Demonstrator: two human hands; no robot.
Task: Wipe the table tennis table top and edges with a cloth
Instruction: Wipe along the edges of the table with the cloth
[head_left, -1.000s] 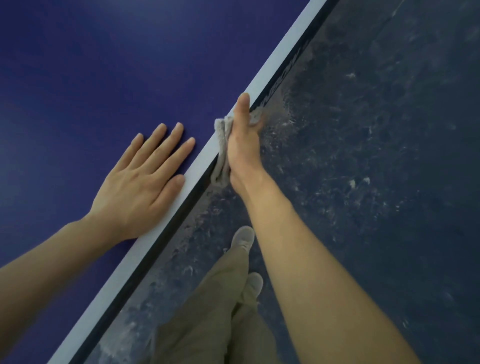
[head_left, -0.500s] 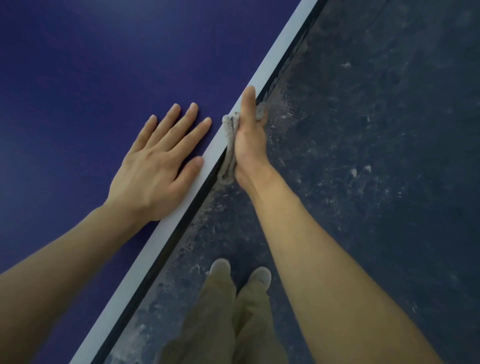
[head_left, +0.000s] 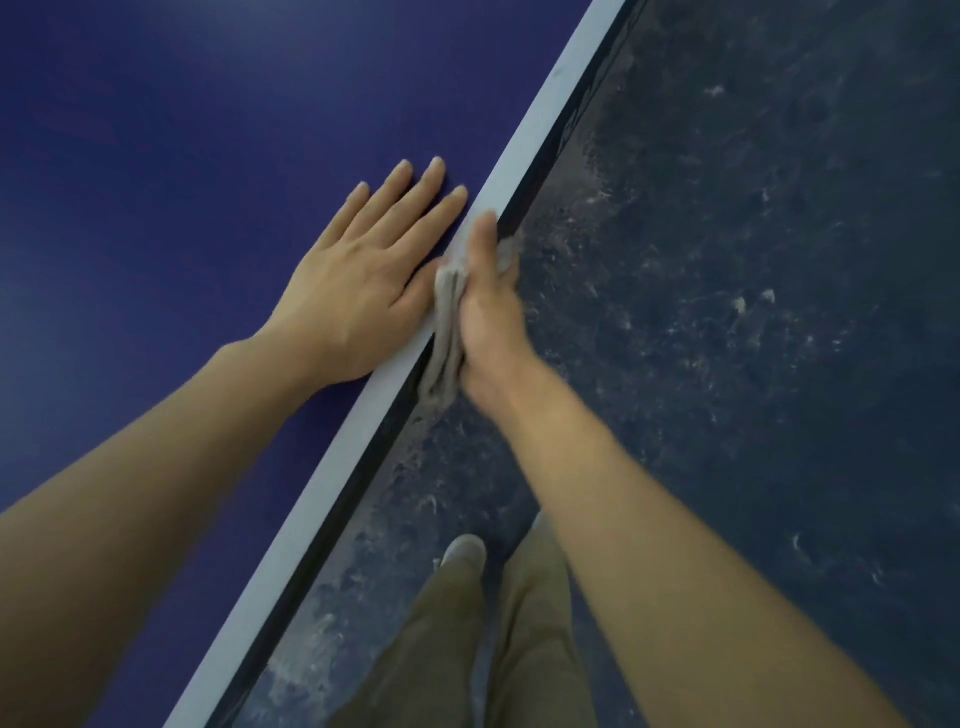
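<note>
The dark blue table tennis table top (head_left: 182, 171) fills the left of the head view, bordered by a white line (head_left: 332, 483) along its side edge. My left hand (head_left: 363, 275) lies flat on the top, fingers spread, its thumb beside the white line. My right hand (head_left: 485, 312) is shut on a grey cloth (head_left: 447, 322) and presses it against the table's side edge, thumb on the white line. The cloth hangs bunched between my palm and the edge, partly hidden by my fingers.
A dark, scuffed floor (head_left: 753, 312) with pale marks lies right of the table. My legs in olive trousers (head_left: 457, 649) and one light shoe (head_left: 462, 553) stand close to the table edge at the bottom.
My right hand with the cloth has slid back along the edge toward me. My left hand has moved forward on the top, so the two hands now sit side by side.
</note>
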